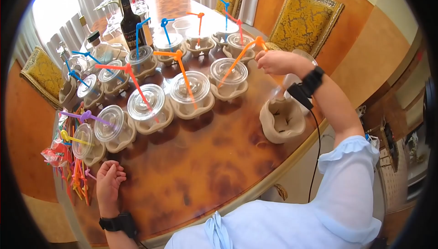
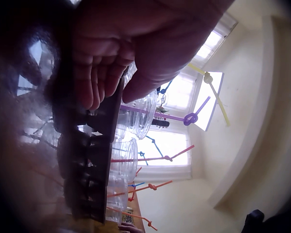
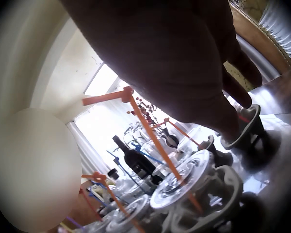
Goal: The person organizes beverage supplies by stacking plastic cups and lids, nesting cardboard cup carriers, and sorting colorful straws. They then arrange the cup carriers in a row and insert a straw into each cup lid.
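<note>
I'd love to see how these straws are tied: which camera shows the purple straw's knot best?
The left wrist view: the purple straw's knot appears large there, its loop plain against a bright background. The head view shows the knot too, but smaller, off to the left. In the right wrist view, I can't make it out.

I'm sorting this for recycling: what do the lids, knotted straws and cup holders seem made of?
The lids look like glossy clear plastic, being see-through with bright highlights. The knotted straws are probably smooth plastic, given their bright colours and tight bends. The cup holders, matte and beige with rounded rims, suggest moulded paper pulp.
</note>
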### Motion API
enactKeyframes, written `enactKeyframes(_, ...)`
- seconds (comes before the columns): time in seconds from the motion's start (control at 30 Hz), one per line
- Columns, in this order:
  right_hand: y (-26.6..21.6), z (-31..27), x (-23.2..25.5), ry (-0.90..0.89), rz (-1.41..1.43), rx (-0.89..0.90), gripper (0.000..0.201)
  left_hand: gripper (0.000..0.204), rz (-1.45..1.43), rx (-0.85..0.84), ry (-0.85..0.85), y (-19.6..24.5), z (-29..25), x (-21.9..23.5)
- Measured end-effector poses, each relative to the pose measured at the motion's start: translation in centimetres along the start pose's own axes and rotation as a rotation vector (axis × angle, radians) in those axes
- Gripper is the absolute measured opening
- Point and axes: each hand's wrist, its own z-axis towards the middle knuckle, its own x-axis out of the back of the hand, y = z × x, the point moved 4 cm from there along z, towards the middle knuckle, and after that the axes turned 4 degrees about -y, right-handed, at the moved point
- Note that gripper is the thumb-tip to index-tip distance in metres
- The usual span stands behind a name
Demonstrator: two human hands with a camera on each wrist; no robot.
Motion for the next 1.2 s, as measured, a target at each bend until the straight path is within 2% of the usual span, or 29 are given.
enactKeyframes(0.1,0.8,2.8,-0.8,-0.063,-0.012,0.0,0.032,0.01,0.006,0.022,0.021,0.1,0.0,0.0)
enactKeyframes(0.2,2.2,6.1,-2.7,-0.05,-0.015,0.04,0.038,0.011,0.005,0.012,0.034,0.2,-0.2,-0.3)
enactKeyframes(0.23,2.4,6.7,-3.2,-0.026,-0.034,0.097,0.031,0.011,0.0,0.015,0.034,0.2,-0.2,-0.2)
enactKeyframes(0.37,3.9,8.9,-4.7,-0.058,-0.073,0.031,0.025,0.011,0.013,0.024,0.046,0.1,-0.1,-0.1)
enactKeyframes(0.53,2.9,6.4,-4.2,-0.078,-0.1,0.011,0.021,0.011,0.031,0.013,0.023,0.1,-0.2,-0.4)
enactKeyframes(0.77,-0.8,0.3,-3.7,-0.115,-0.062,0.059,0.027,0.011,0.061,0.007,0.005,0.3,-0.2,-0.8)
enactKeyframes(0.87,-2.4,-1.6,-3.6,-0.161,-0.024,-0.011,0.029,0.011,0.076,0.006,0.009,0.2,-0.2,-0.6)
enactKeyframes(1.0,-2.9,-2.6,-3.8,-0.19,-0.055,0.065,0.03,0.012,0.068,0.003,0.021,0.1,-0.1,-0.2)
enactKeyframes(1.2,-2.8,-3.8,-2.8,-0.161,0.066,0.135,0.028,0.012,0.07,0.019,0.068,0.3,-0.2,-0.5)
